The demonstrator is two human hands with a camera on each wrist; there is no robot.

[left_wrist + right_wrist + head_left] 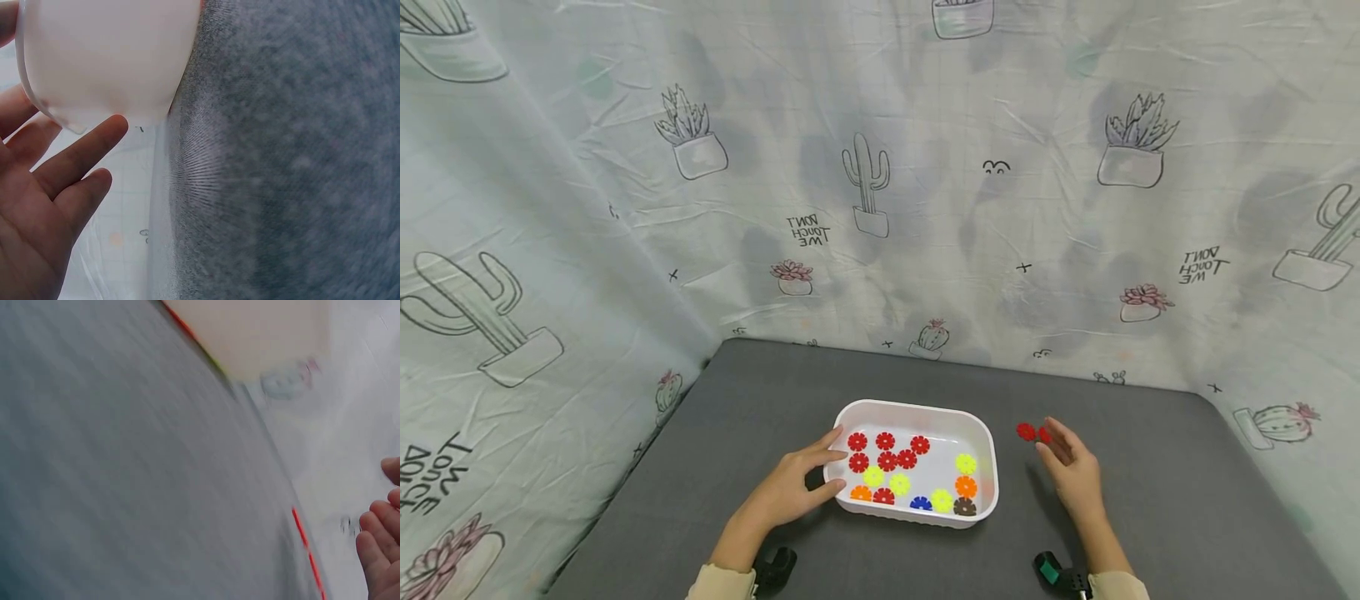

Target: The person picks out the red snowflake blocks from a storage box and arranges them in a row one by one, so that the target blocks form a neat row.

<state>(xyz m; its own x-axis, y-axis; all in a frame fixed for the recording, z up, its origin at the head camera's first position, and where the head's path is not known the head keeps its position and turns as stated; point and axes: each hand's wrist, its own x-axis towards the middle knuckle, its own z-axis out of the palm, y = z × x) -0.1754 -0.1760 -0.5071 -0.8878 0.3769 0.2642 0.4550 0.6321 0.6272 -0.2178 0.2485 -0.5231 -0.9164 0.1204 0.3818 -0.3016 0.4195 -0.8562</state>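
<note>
A white plastic tray (917, 517) holds several notched flower-shaped plastic discs in red, yellow, orange, blue and brown. At its left end my left hand (793, 487) rests thumb and fingertips along the rim. The left wrist view has the tray wall (112, 62) close up; two straight fingers (87, 150) reach out beside it. Two red notched discs (1026, 432) lie side by side on the table, right of the tray. My right hand (1075, 475) is just beside them, partly covering one. In the right wrist view, its loosely bent fingers (378, 537) stand apart from the red discs (309, 553).
A dark grey cloth-covered table (775, 383) spreads under everything. Behind and at the sides hangs a pale curtain (925, 250) printed with cacti. Black wrist straps (775, 571) sit at both cuffs.
</note>
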